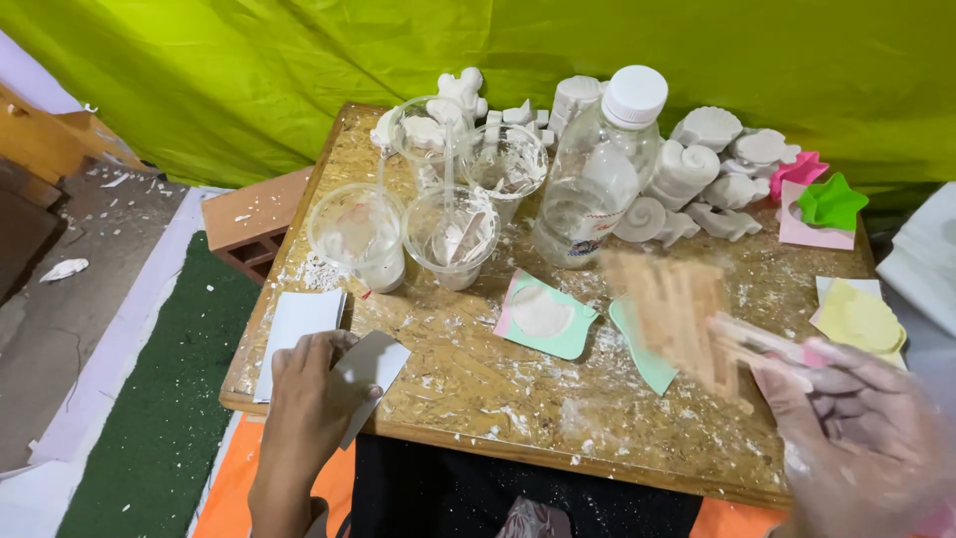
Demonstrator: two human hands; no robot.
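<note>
On the near left edge of the chipboard table (478, 389) I see my left hand (311, 399) with fingers closed on a small white card (370, 367), which overlaps a second white sheet (297, 324) lying flat beside it. Farther back stand four clear plastic cups (360, 234) dusted with white powder. Right of them rises a clear plastic bottle (597, 169) with a white cap and a pale label band low on its body. A mint square mould (545, 314) lies at centre. At near right, my right hand (856, 428), blurred, grips a bundle of wooden sticks (672, 309). White plaster figures (697, 164) crowd the far right.
</note>
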